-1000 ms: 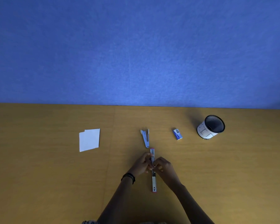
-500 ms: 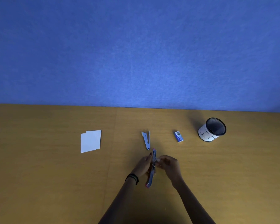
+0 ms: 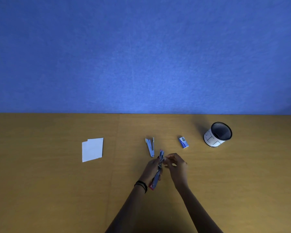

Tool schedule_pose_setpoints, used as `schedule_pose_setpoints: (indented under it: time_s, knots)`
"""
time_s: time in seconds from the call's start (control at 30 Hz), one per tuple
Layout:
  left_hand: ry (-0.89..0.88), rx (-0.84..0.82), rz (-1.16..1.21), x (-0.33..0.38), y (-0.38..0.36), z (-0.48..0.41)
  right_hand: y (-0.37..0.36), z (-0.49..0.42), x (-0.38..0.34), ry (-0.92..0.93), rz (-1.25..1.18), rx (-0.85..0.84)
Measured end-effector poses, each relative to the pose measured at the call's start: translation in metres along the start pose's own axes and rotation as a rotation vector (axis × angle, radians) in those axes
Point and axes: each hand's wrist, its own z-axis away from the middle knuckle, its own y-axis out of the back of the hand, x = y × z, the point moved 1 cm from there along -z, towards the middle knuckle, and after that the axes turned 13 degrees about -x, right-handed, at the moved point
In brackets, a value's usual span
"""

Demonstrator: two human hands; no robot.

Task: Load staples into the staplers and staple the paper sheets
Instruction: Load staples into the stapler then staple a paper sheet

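**Head view.** Your left hand point(image 3: 151, 168) has its grip wrapped round the middle of the red-and-blue stapler point(image 3: 156, 178). The stapler is tilted, its near end toward your wristband point(image 3: 141, 186) and its far end pointing away from you. Your right hand point(image 3: 177, 167) meets it from the right, fingers curled in toward the far half of the stapler. You cannot tell whether this grip pinches a staple strip, touches the stapler or holds nothing.

The step in hand is judged to be loading this stapler. The next move would call for seating a strip squarely in the channel, then closing the top without letting it jump.

Just beyond the left grip lies a second stapler point(image 3: 150, 147) on the tabletop point(image 3: 40, 190). The staple box point(image 3: 183, 142) lies beyond and right of the right grip. The paper sheets point(image 3: 92, 149) lie well to the left, apart from both hands.

Hard to make out:
- The channel and any staples in it are too small and dim to see.
- The left fingers cover part of the stapler.
- You cannot tell whether the second stapler is loaded.
- Both forearms are cut off at the lower edge.
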Motion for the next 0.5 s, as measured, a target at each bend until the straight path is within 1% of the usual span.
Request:
schedule_pose_setpoints:
  time_s: [0.23, 0.3, 0.4, 0.5]
  knots:
    - [-0.039, 0.018, 0.013, 0.007, -0.004, -0.001, 0.004, -0.008, -0.005, 0.021, 0.116, 0.034]
    - [-0.038, 0.021, 0.025, 0.007, -0.005, -0.002, 0.006, -0.012, -0.007, 0.062, 0.199, 0.019]
    - [-0.038, 0.010, 0.035, 0.008, -0.005, -0.001, 0.009, -0.017, -0.009, 0.128, 0.395, -0.032]
    - [-0.044, 0.006, 0.051, 0.009, -0.004, 0.001, 0.010, -0.020, -0.009, 0.149, 0.536, -0.047]
